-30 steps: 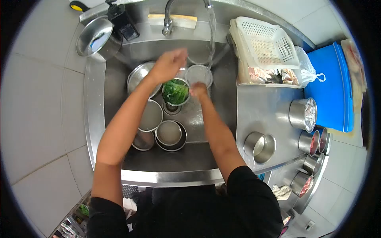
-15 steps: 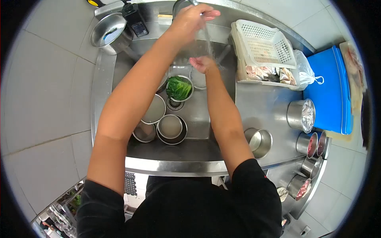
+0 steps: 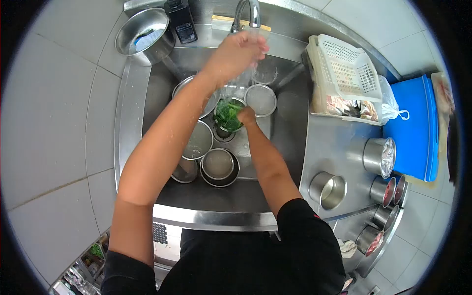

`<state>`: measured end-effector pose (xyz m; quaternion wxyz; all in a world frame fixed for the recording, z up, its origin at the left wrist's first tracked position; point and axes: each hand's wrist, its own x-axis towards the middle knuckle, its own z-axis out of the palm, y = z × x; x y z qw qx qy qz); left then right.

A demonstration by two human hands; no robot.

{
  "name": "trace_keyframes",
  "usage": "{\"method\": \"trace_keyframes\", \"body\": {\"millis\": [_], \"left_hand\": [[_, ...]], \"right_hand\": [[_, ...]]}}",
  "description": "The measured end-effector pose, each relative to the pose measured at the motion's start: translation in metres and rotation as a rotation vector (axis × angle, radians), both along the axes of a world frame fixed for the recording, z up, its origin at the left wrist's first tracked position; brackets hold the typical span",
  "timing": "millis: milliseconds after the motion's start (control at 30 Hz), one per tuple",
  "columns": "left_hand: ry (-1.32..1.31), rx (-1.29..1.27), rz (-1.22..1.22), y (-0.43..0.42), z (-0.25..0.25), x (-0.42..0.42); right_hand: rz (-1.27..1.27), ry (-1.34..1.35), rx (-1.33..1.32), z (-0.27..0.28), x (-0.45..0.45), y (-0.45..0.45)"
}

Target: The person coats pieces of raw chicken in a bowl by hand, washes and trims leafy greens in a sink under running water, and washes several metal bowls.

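Water from the curved faucet (image 3: 254, 17) runs over my left hand (image 3: 247, 49), whose fingers are loosely spread and hold nothing. Below it in the sink sits a round metal bowl of wet leafy greens (image 3: 227, 116). My right hand (image 3: 247, 116) is closed at the bowl's right rim, its fingertips partly hidden against the greens. Just to the right of the bowl lies a round mesh strainer (image 3: 260, 101). Water splashes blur the area between my hands.
Several round metal bowls, including one with cloudy liquid (image 3: 218, 164), stand in the sink (image 3: 285, 147). On the right counter are a white basket (image 3: 349, 69), an empty metal pot (image 3: 328, 190) and a blue box (image 3: 410, 128). A dark bottle (image 3: 182, 22) and metal pan (image 3: 145, 37) are at back left.
My right hand has come down from the water stream to the greens bowl. My left hand has moved from beside the faucet to under its spout. The camera view has shifted slightly.
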<state>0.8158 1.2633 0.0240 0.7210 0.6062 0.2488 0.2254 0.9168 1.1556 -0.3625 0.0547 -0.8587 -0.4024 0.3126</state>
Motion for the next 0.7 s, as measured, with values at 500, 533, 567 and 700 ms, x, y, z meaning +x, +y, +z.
{"method": "trace_keyframes", "body": {"millis": [500,533,567,700], "left_hand": [[0.519,0.096,-0.455,0.004,-0.072,0.015],[0.556,0.043,-0.442,0.003,-0.079,0.015],[0.536,0.038,-0.463,0.005,-0.090,0.014],[0.512,-0.122,-0.458,0.015,-0.142,0.011]], "right_hand": [[-0.231,-0.028,-0.005,-0.025,-0.046,0.015],[-0.119,-0.165,0.012,-0.039,-0.048,0.006],[-0.135,-0.183,-0.003,-0.015,-0.041,-0.013],[-0.421,-0.001,0.208,0.224,-0.038,-0.099]]}}
